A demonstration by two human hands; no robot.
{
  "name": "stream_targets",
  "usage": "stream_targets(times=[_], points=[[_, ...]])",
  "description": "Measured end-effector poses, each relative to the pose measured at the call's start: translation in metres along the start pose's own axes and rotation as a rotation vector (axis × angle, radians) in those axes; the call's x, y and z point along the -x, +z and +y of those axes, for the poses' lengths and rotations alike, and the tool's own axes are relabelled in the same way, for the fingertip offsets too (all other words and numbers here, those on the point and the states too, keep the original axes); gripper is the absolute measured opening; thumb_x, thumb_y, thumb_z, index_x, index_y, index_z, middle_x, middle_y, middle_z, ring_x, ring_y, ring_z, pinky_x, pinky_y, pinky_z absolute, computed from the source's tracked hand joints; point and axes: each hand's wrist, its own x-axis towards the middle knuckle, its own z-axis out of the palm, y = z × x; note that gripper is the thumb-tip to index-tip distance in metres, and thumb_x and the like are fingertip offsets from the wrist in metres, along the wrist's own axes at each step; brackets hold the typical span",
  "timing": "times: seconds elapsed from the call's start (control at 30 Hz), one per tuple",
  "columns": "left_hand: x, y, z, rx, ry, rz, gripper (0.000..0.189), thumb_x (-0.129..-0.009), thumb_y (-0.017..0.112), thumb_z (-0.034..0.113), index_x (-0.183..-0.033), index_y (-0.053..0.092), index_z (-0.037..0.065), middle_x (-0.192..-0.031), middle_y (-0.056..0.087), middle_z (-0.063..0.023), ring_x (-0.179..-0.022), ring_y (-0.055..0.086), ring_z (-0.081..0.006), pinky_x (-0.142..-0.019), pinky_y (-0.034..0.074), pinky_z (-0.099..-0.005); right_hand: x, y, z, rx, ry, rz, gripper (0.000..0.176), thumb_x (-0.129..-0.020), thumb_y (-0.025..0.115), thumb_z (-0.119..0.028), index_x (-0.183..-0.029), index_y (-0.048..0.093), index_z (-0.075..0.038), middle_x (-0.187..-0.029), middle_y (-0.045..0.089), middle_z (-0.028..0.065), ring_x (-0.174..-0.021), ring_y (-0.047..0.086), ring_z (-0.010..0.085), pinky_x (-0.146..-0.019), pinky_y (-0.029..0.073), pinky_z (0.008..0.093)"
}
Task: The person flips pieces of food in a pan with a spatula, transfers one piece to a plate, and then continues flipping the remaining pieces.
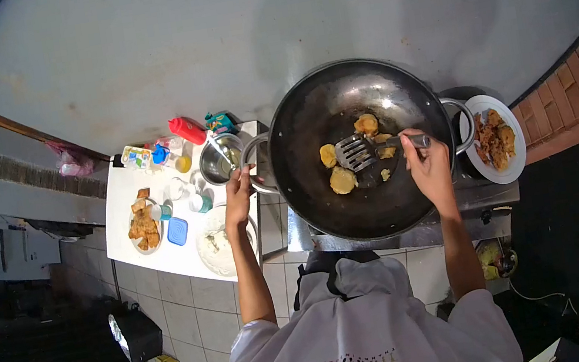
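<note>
A large dark wok [316, 207] sits on the stove with several golden fried pieces [343, 180] in its middle. My right hand [428, 168] is closed around the handle of a slotted spatula [355, 152], whose metal head lies flat among the pieces. At the wok's left side, my left hand [238, 195] is closed at the loop handle [257, 165], its fingertips partly hidden. Just beyond those fingers stands a metal bowl [209, 169] with a utensil in it.
A white plate [478, 166] of browned fried food is right of the wok. The white table [126, 243] on the left holds a red squeeze bottle [186, 130], a plate of fried pieces [144, 229], a blue lid [177, 231] and a white-smeared bowl [216, 263]. A wall rises behind.
</note>
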Motion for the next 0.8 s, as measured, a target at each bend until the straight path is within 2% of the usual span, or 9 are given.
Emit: stream_targets(times=[0.13, 0.23, 0.3, 0.33, 0.43, 0.5, 0.57, 0.77, 0.8], points=[[0.0, -0.001, 0.0, 0.002, -0.049, 0.006, 0.037, -0.095, 0.044, 0.034, -0.112, 0.055, 0.003, -0.076, 0.06, -0.0022, -0.07, 0.055, -0.0083, -0.068, 0.043, -0.024, 0.016, -0.007, -0.033, 0.029, -0.056, -0.046, 0.015, -0.083, 0.061, -0.008, -0.091, 0.06, 0.005, -0.078, 0.062, 0.015, -0.064, 0.061, 0.0199, -0.056, 0.045, 0.0275], [-0.003, -0.004, -0.003, -0.021, -0.046, -0.002, 0.036, -0.095, 0.045, 0.034, -0.11, 0.055, 0.003, -0.076, 0.06, -0.0019, -0.07, 0.054, -0.0078, -0.068, 0.042, -0.0231, 0.027, -0.009, -0.048, 0.036, -0.094, -0.08, 0.014, -0.082, 0.061, -0.006, -0.092, 0.059, 0.004, -0.078, 0.06, 0.0148, -0.066, 0.061, 0.0243, -0.058, 0.045, 0.0292], [0.0, -0.002, 0.001, -0.008, -0.041, 0.001, 0.036, -0.095, 0.045, 0.035, -0.11, 0.055, 0.004, -0.076, 0.06, -0.0019, -0.07, 0.054, -0.0075, -0.067, 0.042, -0.0228, 0.032, -0.011, -0.062, 0.054, -0.211, -0.108, 0.015, -0.081, 0.062, -0.005, -0.093, 0.058, 0.004, -0.08, 0.059, 0.0152, -0.066, 0.06, 0.0245, -0.058, 0.046, 0.03], [0.001, 0.0, 0.002, 0.007, -0.038, 0.007, 0.036, -0.094, 0.045, 0.035, -0.109, 0.055, 0.004, -0.076, 0.06, -0.0019, -0.069, 0.054, -0.0073, -0.066, 0.042, -0.0225, 0.038, -0.01, -0.068, 0.025, -0.154, -0.132, 0.017, -0.08, 0.063, -0.004, -0.094, 0.058, 0.004, -0.082, 0.059, 0.0158, -0.067, 0.06, 0.0253, -0.058, 0.046, 0.0308], [-0.002, -0.001, -0.001, 0.035, -0.023, -0.005, 0.036, -0.094, 0.046, 0.036, -0.107, 0.056, 0.004, -0.076, 0.06, -0.0021, -0.069, 0.053, -0.007, -0.065, 0.041, -0.0222, 0.047, -0.01, -0.072, 0.075, -0.185, -0.215, 0.019, -0.079, 0.063, -0.002, -0.097, 0.058, 0.004, -0.085, 0.059, 0.015, -0.07, 0.06, 0.0274, -0.06, 0.046, 0.0308], [-0.003, -0.003, -0.002, 0.022, -0.011, -0.026, 0.036, -0.095, 0.045, 0.035, -0.108, 0.056, 0.004, -0.076, 0.06, -0.0025, -0.067, 0.051, -0.0065, -0.063, 0.04, -0.0218, 0.05, -0.008, -0.072, 0.096, -0.176, -0.196, 0.02, -0.079, 0.064, -0.002, -0.097, 0.058, 0.003, -0.085, 0.059, 0.015, -0.07, 0.06, 0.0278, -0.061, 0.046, 0.031], [-0.005, -0.007, -0.006, 0.016, -0.019, -0.073, 0.041, -0.093, 0.047, 0.038, -0.11, 0.055, 0.001, -0.078, 0.059, -0.0049, -0.076, 0.058, -0.0134, -0.076, 0.047, -0.0284, 0.054, -0.005, -0.073, 0.119, -0.164, -0.174, 0.021, -0.078, 0.064, -0.002, -0.097, 0.058, 0.003, -0.085, 0.059, 0.015, -0.071, 0.06, 0.0282, -0.061, 0.046, 0.0311], [-0.004, -0.006, -0.001, 0.016, -0.021, -0.103, 0.043, -0.093, 0.046, 0.039, -0.112, 0.055, 0.001, -0.078, 0.059, -0.0056, -0.078, 0.057, -0.013, -0.078, 0.046, -0.0287, 0.067, 0.023, -0.07, 0.166, -0.045, -0.113, 0.02, -0.081, 0.063, -0.003, -0.099, 0.057, 0.004, -0.084, 0.059, 0.0167, -0.072, 0.061, 0.0252, -0.063, 0.046, 0.0316], [-0.009, -0.007, -0.002, 0.011, -0.018, -0.116, 0.043, -0.093, 0.046, 0.038, -0.111, 0.055, 0.0, -0.079, 0.059, -0.0057, -0.078, 0.057, -0.0129, -0.078, 0.046, -0.0286, 0.068, 0.028, -0.067, 0.198, -0.067, -0.077, 0.02, -0.082, 0.062, -0.004, -0.1, 0.057, 0.004, -0.083, 0.058, 0.0168, -0.07, 0.061, 0.0242, -0.058, 0.046, 0.0314]])
